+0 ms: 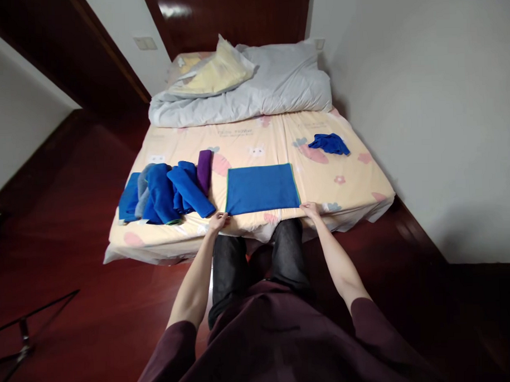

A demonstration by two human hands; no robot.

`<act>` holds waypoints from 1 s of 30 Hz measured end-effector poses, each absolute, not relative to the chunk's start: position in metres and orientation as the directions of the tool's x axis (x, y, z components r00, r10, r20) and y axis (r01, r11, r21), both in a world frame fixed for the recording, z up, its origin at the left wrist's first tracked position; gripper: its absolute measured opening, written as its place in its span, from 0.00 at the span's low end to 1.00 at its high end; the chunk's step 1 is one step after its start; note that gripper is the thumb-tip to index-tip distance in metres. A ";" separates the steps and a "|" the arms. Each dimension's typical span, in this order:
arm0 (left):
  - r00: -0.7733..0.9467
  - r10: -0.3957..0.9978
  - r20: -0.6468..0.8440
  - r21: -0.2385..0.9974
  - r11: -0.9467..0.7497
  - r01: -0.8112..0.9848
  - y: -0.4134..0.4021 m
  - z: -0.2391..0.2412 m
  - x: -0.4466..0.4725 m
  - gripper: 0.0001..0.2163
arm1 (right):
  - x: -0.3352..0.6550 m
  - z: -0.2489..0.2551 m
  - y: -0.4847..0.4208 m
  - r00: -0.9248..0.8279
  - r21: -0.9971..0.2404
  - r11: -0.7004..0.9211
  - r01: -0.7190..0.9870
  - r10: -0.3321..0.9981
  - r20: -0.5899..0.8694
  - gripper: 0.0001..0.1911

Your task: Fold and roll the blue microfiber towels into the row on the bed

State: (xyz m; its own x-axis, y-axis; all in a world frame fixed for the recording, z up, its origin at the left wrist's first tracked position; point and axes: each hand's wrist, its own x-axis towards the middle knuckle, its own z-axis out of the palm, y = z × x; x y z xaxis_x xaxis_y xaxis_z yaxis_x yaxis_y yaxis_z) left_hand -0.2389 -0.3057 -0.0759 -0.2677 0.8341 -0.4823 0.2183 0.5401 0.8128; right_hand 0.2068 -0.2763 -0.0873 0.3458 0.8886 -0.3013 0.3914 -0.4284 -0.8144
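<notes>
A blue cloth with a green edge lies flat and rectangular on the bed's near edge. My left hand pinches its near left corner. My right hand pinches its near right corner. Both hands have their fingers closed on the cloth's edge. To the left lies a pile of cloths, mostly blue, with one purple cloth among them. A crumpled blue cloth sits apart on the right side of the bed.
The mattress has a pale yellow patterned sheet. A grey duvet and a yellow pillow are heaped at the headboard. A white wall runs along the right. Dark red wooden floor and a tripod leg are at left.
</notes>
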 end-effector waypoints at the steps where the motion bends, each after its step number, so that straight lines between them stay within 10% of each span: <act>1: -0.267 0.834 -0.483 0.818 0.538 0.201 -0.307 -0.078 -0.240 0.12 | 0.207 -0.089 -0.275 0.349 -0.809 -0.437 0.393 0.885 -0.308 0.08; 30: -0.340 0.828 -0.446 0.868 0.492 0.061 -0.324 -0.112 -0.254 0.19 | 0.218 -0.093 -0.301 0.267 -0.887 -0.443 0.130 0.877 -0.399 0.13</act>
